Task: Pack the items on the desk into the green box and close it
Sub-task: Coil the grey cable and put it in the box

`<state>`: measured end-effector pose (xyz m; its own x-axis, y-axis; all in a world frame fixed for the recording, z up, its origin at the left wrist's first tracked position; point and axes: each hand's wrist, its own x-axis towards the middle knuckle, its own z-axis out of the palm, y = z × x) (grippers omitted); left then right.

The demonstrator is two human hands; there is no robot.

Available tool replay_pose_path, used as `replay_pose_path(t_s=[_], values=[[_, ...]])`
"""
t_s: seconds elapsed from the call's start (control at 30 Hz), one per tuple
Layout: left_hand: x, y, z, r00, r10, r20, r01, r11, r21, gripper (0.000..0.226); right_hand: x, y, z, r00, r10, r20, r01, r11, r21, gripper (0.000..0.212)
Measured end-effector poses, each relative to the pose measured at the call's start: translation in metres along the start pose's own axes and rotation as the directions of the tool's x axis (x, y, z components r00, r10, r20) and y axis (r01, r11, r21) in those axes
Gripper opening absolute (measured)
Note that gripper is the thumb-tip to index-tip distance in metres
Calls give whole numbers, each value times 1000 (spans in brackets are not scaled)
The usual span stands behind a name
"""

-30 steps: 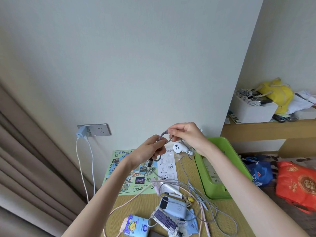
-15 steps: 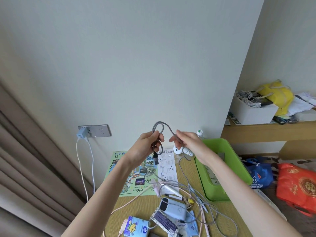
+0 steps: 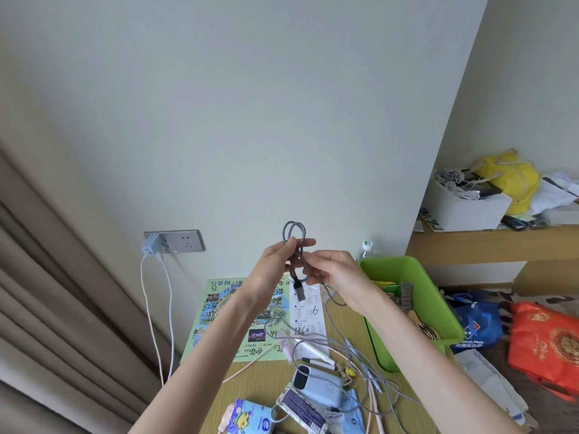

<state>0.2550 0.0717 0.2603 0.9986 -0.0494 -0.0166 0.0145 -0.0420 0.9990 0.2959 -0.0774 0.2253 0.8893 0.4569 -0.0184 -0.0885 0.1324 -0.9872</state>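
Observation:
I hold a grey braided cable (image 3: pixel 294 230) up above the desk, coiled into small loops. My left hand (image 3: pixel 277 261) grips the loops, which stick out above its fingers. My right hand (image 3: pixel 329 267) pinches the same cable just to the right, and its black plug hangs down between the hands. The rest of the cable trails down to the desk. The green box (image 3: pixel 432 296) stands open at the right of the desk, with a hairbrush and other small things inside. A light blue power bank (image 3: pixel 316 386), tissue packs (image 3: pixel 250 418) and tangled cables (image 3: pixel 369 368) lie on the desk.
A green printed map sheet (image 3: pixel 219 311) and a white paper lie by the wall. A charger (image 3: pixel 148 245) sits in the wall socket with white cords hanging. A water bottle (image 3: pixel 366 250) stands behind the box. Curtains hang left; shelf clutter and bags are on the right.
Both hands rose and came together. The grey cable gained another loop in my left hand, and my right hand slid along it toward the left hand.

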Motion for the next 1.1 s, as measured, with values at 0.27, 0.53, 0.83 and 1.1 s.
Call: replay_pose_path(t_s=[0.27,0.53,0.83,1.1], values=[[3,-1,4,997,-9,-80,4,998,-58,34,-6,-7,9,1000,-6,-28,2,993,-118,30],[9,-6,-19,970,-65,-233,-20,938,-345,36,-8,1,-9,996,-21,-89,-17,911,-412,44],[7,-12,-43,958,-101,-270,13,950,-312,28,-9,-8,-28,999,15,-46,-33,901,-432,23],[3,-22,-25,982,62,-178,-19,973,232,28,-5,-29,-15,983,-177,37,166,799,-578,13]])
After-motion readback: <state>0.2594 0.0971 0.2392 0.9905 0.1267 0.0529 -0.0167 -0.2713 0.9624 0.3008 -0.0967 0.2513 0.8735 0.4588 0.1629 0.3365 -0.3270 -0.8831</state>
